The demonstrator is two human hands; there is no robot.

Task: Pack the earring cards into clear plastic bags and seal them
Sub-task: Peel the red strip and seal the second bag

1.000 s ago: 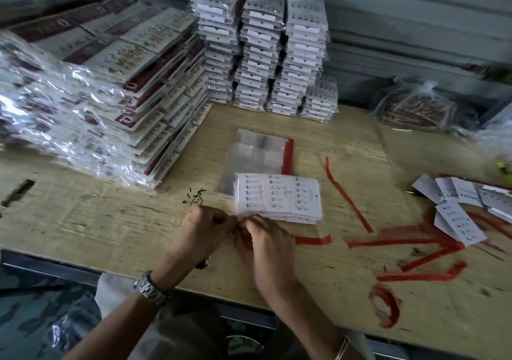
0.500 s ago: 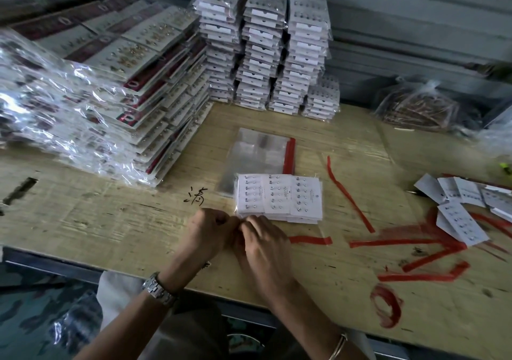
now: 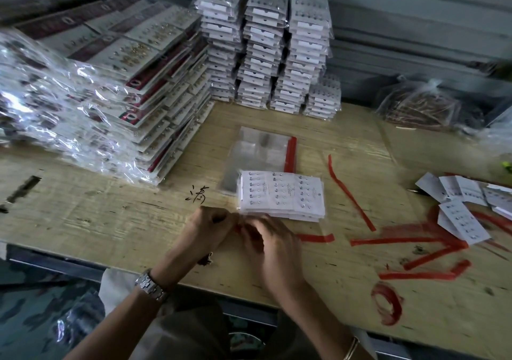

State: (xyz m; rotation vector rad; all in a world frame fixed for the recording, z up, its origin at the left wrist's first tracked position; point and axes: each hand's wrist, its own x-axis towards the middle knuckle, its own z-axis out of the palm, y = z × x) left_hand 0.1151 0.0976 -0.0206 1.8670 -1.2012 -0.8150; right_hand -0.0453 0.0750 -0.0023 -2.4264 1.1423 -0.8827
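Head view: my left hand (image 3: 210, 229) and right hand (image 3: 273, 244) pinch the bag flap (image 3: 313, 229) beside the card stack (image 3: 281, 196). Best I peel slowly, flap taut.

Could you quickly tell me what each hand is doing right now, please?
Left hand: closed, pinching the bag flap.
Right hand: closed, pinching the same flap.

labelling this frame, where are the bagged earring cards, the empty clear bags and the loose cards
bagged earring cards (image 3: 281, 196): head view, middle of the top card face.
empty clear bags (image 3: 256, 149): head view, clear middle of the top bag.
loose cards (image 3: 462, 222): head view, face of the nearest card.
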